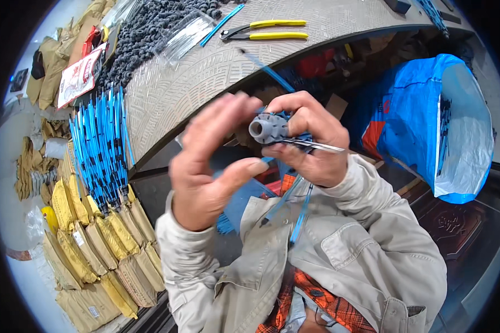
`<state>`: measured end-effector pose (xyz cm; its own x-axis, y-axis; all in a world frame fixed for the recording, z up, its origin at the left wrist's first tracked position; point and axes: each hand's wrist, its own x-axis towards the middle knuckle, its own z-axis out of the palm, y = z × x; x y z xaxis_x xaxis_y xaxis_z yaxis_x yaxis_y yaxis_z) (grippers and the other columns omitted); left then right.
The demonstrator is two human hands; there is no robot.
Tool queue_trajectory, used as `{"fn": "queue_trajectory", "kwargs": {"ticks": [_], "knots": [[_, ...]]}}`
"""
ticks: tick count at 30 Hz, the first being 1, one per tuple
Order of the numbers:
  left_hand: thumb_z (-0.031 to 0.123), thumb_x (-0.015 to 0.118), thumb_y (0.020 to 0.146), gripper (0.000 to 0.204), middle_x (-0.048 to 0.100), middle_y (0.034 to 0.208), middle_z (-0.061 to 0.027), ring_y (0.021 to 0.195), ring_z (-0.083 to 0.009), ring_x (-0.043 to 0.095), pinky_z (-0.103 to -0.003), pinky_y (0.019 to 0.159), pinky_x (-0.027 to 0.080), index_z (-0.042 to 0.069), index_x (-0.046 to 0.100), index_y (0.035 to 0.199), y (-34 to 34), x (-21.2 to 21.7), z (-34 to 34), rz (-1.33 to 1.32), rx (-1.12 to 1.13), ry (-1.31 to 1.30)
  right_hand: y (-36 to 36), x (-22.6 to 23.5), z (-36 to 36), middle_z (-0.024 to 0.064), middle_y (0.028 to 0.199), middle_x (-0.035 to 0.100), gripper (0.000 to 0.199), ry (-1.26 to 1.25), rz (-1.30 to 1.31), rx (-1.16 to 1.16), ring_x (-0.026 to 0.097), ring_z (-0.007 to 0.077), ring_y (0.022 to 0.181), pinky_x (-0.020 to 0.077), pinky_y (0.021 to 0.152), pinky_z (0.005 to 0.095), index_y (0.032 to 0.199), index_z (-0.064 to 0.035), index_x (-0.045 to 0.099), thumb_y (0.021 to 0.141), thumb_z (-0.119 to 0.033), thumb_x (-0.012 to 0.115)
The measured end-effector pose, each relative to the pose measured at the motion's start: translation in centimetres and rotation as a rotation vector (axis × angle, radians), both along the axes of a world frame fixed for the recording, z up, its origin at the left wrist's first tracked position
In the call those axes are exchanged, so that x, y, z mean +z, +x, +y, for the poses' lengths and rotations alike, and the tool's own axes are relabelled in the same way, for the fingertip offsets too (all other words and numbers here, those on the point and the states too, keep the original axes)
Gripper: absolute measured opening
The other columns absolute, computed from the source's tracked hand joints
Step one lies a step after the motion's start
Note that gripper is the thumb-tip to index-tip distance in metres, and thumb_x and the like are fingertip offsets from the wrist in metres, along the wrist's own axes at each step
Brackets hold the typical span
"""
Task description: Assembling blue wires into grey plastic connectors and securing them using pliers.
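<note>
In front of my chest, my right hand [319,136] is closed round a grey ribbed plastic hub [271,127] whose round hollow end faces left. Thin blue rods with black tips stick out from the hub: one blue rod [275,76] points up and away, others hang down over my jacket. A thin pale strip [322,146] also juts from between the right fingers. Just left of the hub is my left hand [203,161], its fingers raised and thumb apart, slightly blurred, holding nothing that I can see.
On the patterned table [172,94] lie yellow-handled cutters [272,29], a heap of grey plastic pieces [150,39] and a clear bag of pale strips [186,36]. Blue rod bundles [101,147] stand at the left above stacked brown packets [108,250]. A blue sack [411,111] gapes at the right.
</note>
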<state>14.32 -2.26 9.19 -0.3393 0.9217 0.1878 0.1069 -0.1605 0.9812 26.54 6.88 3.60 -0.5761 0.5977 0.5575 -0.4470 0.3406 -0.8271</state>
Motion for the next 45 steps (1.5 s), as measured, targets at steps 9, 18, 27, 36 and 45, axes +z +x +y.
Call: {"fn": "queue_trajectory", "kwargs": {"ticks": [9,18,27,36,45], "knots": [[0.004,0.063,0.072,0.043,0.056,0.113,-0.017,0.103,-0.0223,0.051,-0.031,0.091,0.039,-0.003,0.055,0.114,0.3,-5.2,-2.2,-0.263,0.026,0.018,-1.0,-3.0,-2.6,0.0146,0.102,0.054,0.023,0.009,0.022,-0.141,0.052,0.0208,0.077,0.043,0.067,0.0294,0.07,-0.0043,0.049,0.07,-0.01,0.071],[0.006,0.063,0.074,0.037,0.06,0.105,-0.0153,0.098,-0.0215,0.049,-0.031,0.087,0.039,-0.003,0.057,0.109,0.7,-6.7,-1.9,0.002,0.25,0.123,-1.8,-4.1,-2.8,0.0093,0.082,0.055,0.023,-0.037,0.084,-0.254,0.045,0.0146,0.058,0.0396,0.052,0.0243,0.071,-0.005,0.051,0.064,-0.003,0.072],[0.01,0.059,0.08,0.034,0.055,0.11,-0.0193,0.096,-0.0226,0.053,-0.031,0.088,0.04,-0.005,0.054,0.11,0.5,-7.1,-1.4,0.121,0.265,0.181,-1.0,-4.3,-0.5,0.0047,0.073,0.053,0.011,-0.012,-0.078,0.037,0.043,0.0145,0.059,0.0351,0.057,0.0241,0.076,-0.0032,0.055,0.072,-0.004,0.066],[0.009,0.063,0.075,0.035,0.061,0.103,-0.014,0.097,-0.0202,0.047,-0.03,0.087,0.038,-0.003,0.058,0.107,0.4,-7.3,-1.3,0.034,0.279,0.213,-2.0,-4.1,0.1,0.0012,0.077,0.053,0.015,-0.453,0.091,0.358,0.043,0.0103,0.063,0.035,0.059,0.0208,0.081,-0.0052,0.057,0.071,-0.002,0.068],[0.013,0.062,0.077,0.036,0.058,0.106,-0.0162,0.097,-0.0224,0.05,-0.033,0.088,0.038,-0.004,0.056,0.109,0.7,-6.7,-2.0,0.127,0.326,0.174,-2.7,-4.2,0.8,-0.0001,0.087,0.053,0.023,-0.296,0.127,0.438,0.045,0.0076,0.071,0.0358,0.065,0.0187,0.089,-0.0087,0.059,0.07,0.0,0.068]]}}
